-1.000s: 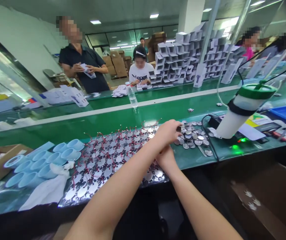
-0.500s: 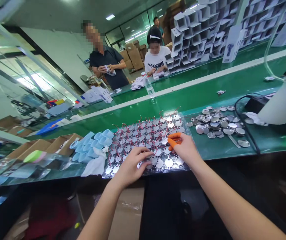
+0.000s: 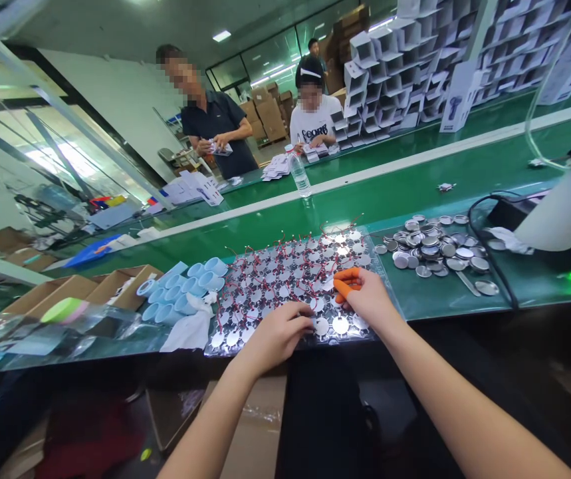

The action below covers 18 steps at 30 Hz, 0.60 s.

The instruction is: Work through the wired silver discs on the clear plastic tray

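Head view: both hands on a sheet of silver discs with red wires (image 3: 285, 283), near the bench's front edge.
Left hand (image 3: 278, 336) curled at one disc, pinch unclear; right hand (image 3: 367, 297) curled, orange finger cots (image 3: 345, 283) touching the sheet. Loose metal discs (image 3: 429, 249) lie alongside on the green conveyor bench (image 3: 399, 213); stacked white cartons (image 3: 389, 66) beyond.

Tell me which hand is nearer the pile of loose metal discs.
Right. The right hand is just left of the loose metal discs, over the wired discs; the left hand is further left, also over them.

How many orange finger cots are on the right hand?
2: the upper finger cot and the lower finger cot, both on the right hand; another could be hidden behind them.
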Tool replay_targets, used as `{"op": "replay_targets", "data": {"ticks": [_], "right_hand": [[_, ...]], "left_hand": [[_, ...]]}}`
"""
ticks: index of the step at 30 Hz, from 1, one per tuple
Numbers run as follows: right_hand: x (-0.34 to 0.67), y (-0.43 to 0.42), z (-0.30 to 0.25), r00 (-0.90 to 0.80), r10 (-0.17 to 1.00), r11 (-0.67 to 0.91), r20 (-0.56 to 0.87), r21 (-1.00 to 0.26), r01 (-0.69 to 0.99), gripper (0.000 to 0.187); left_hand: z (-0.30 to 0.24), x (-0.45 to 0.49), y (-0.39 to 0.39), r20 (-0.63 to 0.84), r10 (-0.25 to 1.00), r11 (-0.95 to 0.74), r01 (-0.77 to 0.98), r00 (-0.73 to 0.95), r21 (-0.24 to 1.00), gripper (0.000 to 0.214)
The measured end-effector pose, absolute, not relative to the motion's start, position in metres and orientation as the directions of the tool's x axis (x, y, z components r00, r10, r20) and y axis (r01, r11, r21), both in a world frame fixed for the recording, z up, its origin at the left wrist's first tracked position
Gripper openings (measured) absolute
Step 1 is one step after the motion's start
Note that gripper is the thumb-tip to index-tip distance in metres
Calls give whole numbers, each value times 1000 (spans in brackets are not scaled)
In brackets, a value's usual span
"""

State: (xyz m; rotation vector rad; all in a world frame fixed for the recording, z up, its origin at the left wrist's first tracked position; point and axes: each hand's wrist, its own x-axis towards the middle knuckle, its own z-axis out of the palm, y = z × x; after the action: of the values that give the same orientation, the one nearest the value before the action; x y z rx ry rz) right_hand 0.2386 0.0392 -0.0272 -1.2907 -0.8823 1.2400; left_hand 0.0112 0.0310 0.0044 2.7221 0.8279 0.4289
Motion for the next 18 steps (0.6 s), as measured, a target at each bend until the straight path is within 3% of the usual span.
{"op": "replay_targets", "data": {"ticks": [5,9,13,18], "right_hand": [[240,40,-31,166,974,-128,-151,-982,-139,21],[243,41,-33,168,976,-123,-141,-986,-114,21],[243,41,-29,197,971,-112,-135,-986,-128,17],[246,44,-28,214,970,-99,-116,-991,-88,11]], "left_hand": [[3,13,32,193,690,-652,482,698,585,17],[6,9,29,191,839,-467,496,510,732,9],[17,19,15,248,900,-413,518,359,749,8],[48,78,7,391,756,-637,455,525,622,8]]}}
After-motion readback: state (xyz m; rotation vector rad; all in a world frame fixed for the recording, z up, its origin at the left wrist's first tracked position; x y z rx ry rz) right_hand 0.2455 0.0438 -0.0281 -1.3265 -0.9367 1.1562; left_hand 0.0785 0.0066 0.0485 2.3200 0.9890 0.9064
